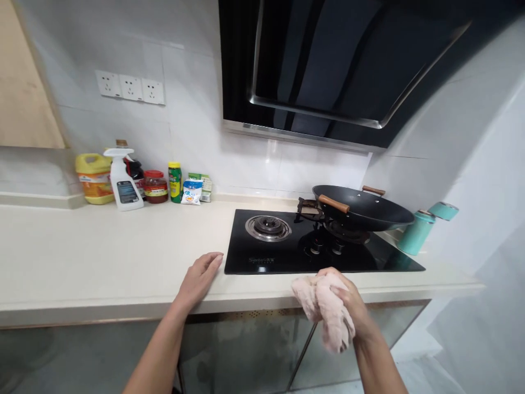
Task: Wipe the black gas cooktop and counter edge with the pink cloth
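My right hand [346, 298] grips a crumpled pale pink cloth [330, 312], which hangs down over the front edge of the counter. Just behind it lies the black glass gas hob [287, 262]. My left hand [200, 278] rests on the white countertop [102, 251] to the left of the hob, its fingers stretched out and holding nothing. The hob's left burner [268, 227] is bare, without a pan support over it. On the right burner sits a black wok [367, 208] with wooden handles.
A teal flask [416, 232] stands right of the wok. Along the back wall are a yellow jug [95, 180], a white spray bottle [125, 183], a red-lidded jar [156, 187], a green canister [175, 183] and small packets [192, 191]. A black range hood [320, 65] overhangs the hob.
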The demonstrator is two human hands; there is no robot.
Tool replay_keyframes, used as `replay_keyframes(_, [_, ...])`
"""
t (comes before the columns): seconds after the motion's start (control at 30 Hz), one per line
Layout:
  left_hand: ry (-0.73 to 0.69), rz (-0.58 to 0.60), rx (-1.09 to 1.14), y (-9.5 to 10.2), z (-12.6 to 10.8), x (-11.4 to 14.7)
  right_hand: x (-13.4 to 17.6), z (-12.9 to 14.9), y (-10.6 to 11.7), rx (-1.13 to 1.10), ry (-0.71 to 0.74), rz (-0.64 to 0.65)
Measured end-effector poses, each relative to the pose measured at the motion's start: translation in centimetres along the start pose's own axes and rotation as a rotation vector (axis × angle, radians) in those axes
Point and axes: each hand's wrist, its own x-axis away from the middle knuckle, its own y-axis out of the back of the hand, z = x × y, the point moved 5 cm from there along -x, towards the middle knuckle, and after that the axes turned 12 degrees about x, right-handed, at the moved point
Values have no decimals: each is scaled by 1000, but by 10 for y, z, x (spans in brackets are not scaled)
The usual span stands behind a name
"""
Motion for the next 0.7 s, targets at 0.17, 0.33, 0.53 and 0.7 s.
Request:
replay_keyframes(0.17, [-8, 1, -12, -1, 9, -1, -32, 29, -5, 454, 158, 108])
replay_keyframes(0.33, [-27, -2, -5, -2, 16, 0, -42, 25, -48, 702, 287, 298])
replay_keyframes(0.53, [-28, 4, -17, -4, 11, 3, -36, 21, -57, 913, 282, 295])
replay_keyframes(0.7, [-62, -19, -41, -5, 4, 7, -35, 22, -68, 995, 322, 262])
